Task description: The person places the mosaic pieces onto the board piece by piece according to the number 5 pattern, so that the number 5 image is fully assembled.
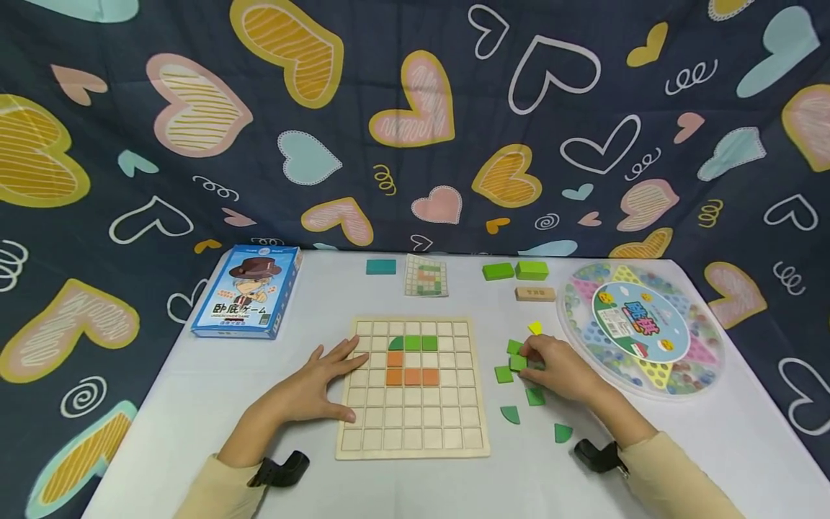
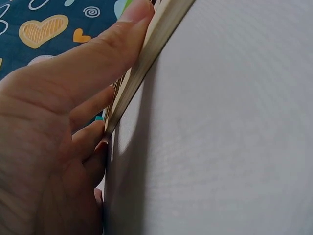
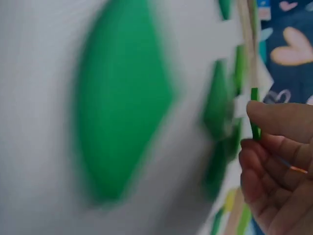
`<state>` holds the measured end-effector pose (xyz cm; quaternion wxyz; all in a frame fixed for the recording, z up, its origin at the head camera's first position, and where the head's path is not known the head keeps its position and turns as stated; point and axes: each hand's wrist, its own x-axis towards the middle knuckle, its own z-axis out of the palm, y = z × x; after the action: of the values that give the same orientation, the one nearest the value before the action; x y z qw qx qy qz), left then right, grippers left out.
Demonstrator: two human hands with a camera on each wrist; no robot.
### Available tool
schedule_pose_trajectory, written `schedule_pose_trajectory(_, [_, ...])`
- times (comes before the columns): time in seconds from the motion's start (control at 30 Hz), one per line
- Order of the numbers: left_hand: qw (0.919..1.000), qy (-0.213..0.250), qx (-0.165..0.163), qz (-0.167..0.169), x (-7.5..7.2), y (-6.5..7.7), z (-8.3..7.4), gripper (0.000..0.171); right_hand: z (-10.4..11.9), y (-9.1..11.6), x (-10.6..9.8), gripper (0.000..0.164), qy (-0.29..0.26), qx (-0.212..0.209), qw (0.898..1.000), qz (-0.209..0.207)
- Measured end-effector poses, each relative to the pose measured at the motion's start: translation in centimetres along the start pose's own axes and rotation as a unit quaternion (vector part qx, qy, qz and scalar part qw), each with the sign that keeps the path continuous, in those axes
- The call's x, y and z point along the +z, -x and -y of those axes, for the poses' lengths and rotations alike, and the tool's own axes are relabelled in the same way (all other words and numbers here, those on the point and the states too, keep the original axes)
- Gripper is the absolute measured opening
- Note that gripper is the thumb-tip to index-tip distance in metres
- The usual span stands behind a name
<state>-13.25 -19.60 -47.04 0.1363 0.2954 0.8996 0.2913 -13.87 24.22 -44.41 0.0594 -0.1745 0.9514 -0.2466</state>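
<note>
A wooden grid board (image 1: 413,425) lies mid-table, with several green and orange tiles (image 1: 412,377) set in its upper cells. My left hand (image 1: 318,386) rests on the board's left edge, fingers spread and thumb on the lower part. In the left wrist view, the thumb (image 2: 105,54) lies over the wooden rim. Right of the board, my right hand (image 1: 560,367) pinches a green square tile (image 1: 517,362) between thumb and fingers. The right wrist view shows that tile (image 3: 255,115) edge-on, held off the table. Loose green squares (image 1: 503,374) and quarter-round pieces (image 1: 510,414) lie around this hand.
Behind the board lie a pattern card (image 1: 426,277) and a teal block (image 1: 380,267). Green blocks (image 1: 498,272) and a wooden block (image 1: 534,294) stand at the back right. A blue game box (image 1: 249,292) is at left, a round marble game (image 1: 642,328) at right.
</note>
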Motion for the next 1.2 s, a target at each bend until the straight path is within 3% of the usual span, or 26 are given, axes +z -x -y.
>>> schedule_pose_trajectory(0.17, [1.0000,0.001,0.004,0.000,0.1,-0.1,0.0,0.101,3.0,-2.1,0.4,0.025,-0.017,-0.051,0.998,-0.010])
schedule_pose_trajectory(0.3, [1.0000,0.005,0.005,0.003,0.4,-0.2,0.0,0.100,5.0,-4.9,1.8,0.029,0.012,-0.104,0.994,0.007])
schedule_pose_trajectory(0.43, [0.9999,0.012,0.005,0.009,0.6,-0.3,0.0,0.100,5.9,-6.9,3.3,0.026,0.055,-0.123,0.990,0.028])
schedule_pose_trajectory(0.57, [0.9999,0.010,0.005,0.001,0.6,-0.2,0.1,0.100,6.4,-7.8,3.9,0.025,0.062,-0.125,0.990,0.037])
schedule_pose_trajectory(0.87, [1.0000,0.005,0.005,-0.004,0.3,-0.1,0.3,0.100,6.3,-8.1,3.8,0.034,0.012,-0.125,0.991,0.047])
schedule_pose_trajectory(1.03, [1.0000,0.005,0.002,0.002,0.4,-0.2,0.2,0.101,4.4,-7.0,2.3,0.039,-0.055,-0.102,0.993,0.030])
schedule_pose_trajectory(1.2, [1.0000,-0.001,0.001,-0.004,0.3,-0.2,0.2,0.101,1.6,-4.8,0.2,0.036,-0.078,-0.074,0.994,0.002])
